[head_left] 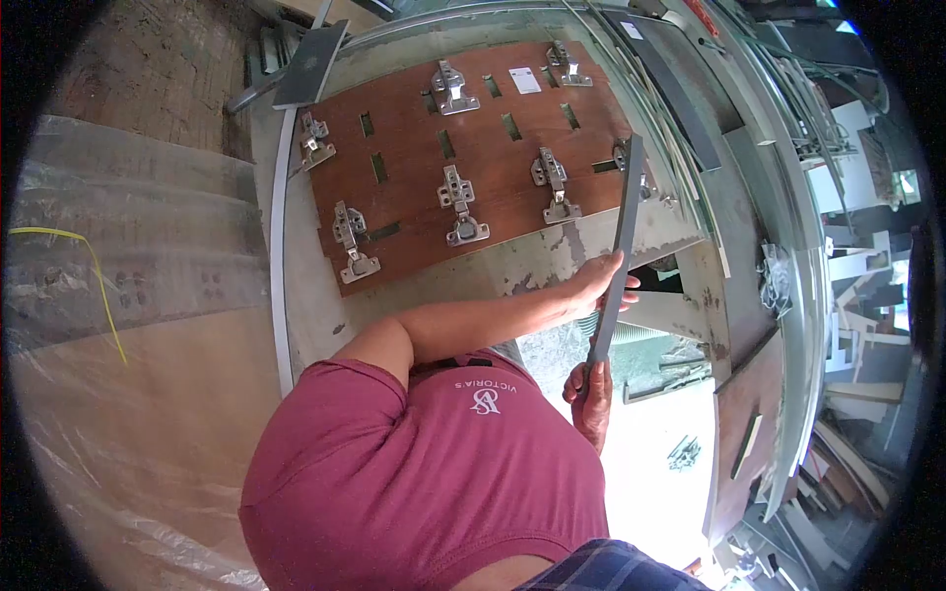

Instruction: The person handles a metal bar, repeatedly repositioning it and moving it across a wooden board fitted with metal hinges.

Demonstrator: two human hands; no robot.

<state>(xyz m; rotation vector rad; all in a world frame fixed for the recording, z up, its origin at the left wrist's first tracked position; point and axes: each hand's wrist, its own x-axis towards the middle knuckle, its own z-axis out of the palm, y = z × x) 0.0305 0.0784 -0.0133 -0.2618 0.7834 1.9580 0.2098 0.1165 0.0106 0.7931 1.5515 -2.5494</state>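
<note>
A long, narrow grey strip (pixel 625 212) stands slanted at the right end of a brown board (pixel 404 222). My left hand (pixel 599 283) holds the strip around its lower middle, thumb on the near face and fingertips showing beyond its right edge. Lower down, my right hand (pixel 591 394) is closed on the strip's bottom end. Several metal hinges sit on the brown board in two rows, among them one hinge (pixel 456 205) at the front middle. The strip's upper end partly covers another hinge (pixel 620 155) at the right. Small dark slots and a white label (pixel 524 81) show between the rows.
A dark grey panel piece (pixel 312 64) lies at the table's back left corner. Long thin strips (pixel 680 128) run along the right side. Plastic sheeting (pixel 138 217) with a yellow strap (pixel 99 271) covers something at the left. A clear plastic bag (pixel 776 279) is at the right.
</note>
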